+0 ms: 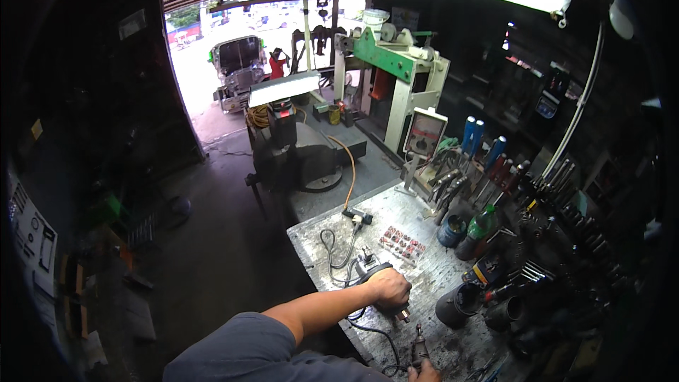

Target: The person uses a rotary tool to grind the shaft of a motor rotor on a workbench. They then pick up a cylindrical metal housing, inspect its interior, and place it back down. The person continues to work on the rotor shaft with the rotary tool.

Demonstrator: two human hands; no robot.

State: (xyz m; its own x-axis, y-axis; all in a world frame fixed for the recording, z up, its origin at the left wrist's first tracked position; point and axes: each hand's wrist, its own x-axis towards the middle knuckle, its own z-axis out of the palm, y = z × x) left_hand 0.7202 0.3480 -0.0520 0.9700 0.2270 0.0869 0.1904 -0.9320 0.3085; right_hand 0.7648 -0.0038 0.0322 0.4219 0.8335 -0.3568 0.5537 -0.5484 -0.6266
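My left hand (389, 284) reaches across the metal workbench (325, 233) with its fingers closed round a power tool (371, 265), whose body is partly hidden beneath the hand. A short metal end sticks out toward me. My right hand (426, 372) is at the bottom edge, closed on a slim rotary tool (419, 345) with its tip pointing away from me. A dark cord (378, 331) runs along the bench between my hands. A compartment box of small red and dark parts (402, 244) sits beyond my left hand, near a plug and socket (357, 216).
Dark cans (458, 305), a green bottle (481, 223), blue-handled screwdrivers (474, 134) and many hand tools crowd the right. A large vise (308, 163) and green-and-cream press (382, 53) stand behind. Beyond the doorway are a vehicle (239, 64) and a person in red (277, 64).
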